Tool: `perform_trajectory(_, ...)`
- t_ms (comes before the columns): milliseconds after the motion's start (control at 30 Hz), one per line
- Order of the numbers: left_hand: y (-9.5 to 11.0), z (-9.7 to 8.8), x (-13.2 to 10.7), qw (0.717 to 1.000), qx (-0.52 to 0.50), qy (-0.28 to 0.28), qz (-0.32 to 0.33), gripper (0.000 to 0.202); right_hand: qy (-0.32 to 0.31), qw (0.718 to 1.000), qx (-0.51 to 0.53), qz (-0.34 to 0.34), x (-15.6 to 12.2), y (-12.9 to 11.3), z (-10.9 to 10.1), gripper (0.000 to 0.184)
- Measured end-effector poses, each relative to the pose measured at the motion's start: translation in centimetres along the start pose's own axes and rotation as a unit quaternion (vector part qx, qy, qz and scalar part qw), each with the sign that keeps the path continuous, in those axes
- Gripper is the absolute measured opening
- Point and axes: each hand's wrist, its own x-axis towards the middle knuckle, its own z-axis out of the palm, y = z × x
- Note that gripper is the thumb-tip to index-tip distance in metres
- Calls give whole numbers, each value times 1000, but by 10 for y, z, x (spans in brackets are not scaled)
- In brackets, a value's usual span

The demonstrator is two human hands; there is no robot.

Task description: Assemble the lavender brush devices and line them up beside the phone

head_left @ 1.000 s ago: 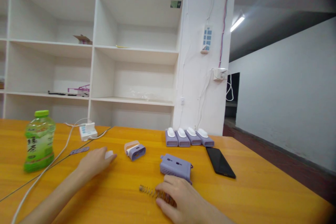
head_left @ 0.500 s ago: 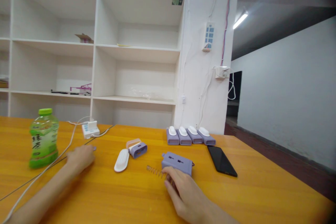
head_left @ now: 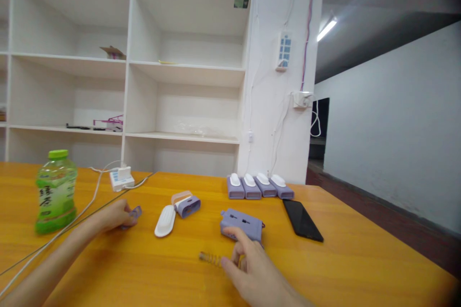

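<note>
1. Head view: the left hand [head_left: 114, 215] pinches a half-covered purple strip [head_left: 137, 211], in from the worktop's [head_left: 360, 268] back edge.
2. Four boxes [head_left: 252, 193] line that edge; a phone [head_left: 303, 220] lies near the right edge.
3. The right hand [head_left: 250, 268], thumb and forefinger apart, hides part of a spring [head_left: 211, 258] and purple case [head_left: 242, 221]; whether it grips cannot be told.

One camera, worn on the person's head, looks forward and somewhat down across the tabletop [head_left: 180, 278], taking in a wide scene. The left grip [head_left: 129, 215] and right grip [head_left: 234, 249] lie close to it, low in view. The white shelving unit [head_left: 183, 139] stands farther back, roughly facing the lens; the grey wall [head_left: 392, 124] recedes at right.
</note>
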Motion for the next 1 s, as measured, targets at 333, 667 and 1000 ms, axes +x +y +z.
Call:
perform_trajectory(333,136,10,-80,925,-254,69,275,32,11,978,197,71,14,-1,-12,24)
perform_trajectory(667,253,89,-148,787,-518,-279,186,52,154,897,415,19,31,-2,-43,57)
perform_trajectory(1000,209,94,-120,779,-545,-272,151,49,-6,954,296,39,25,16,-21,51)
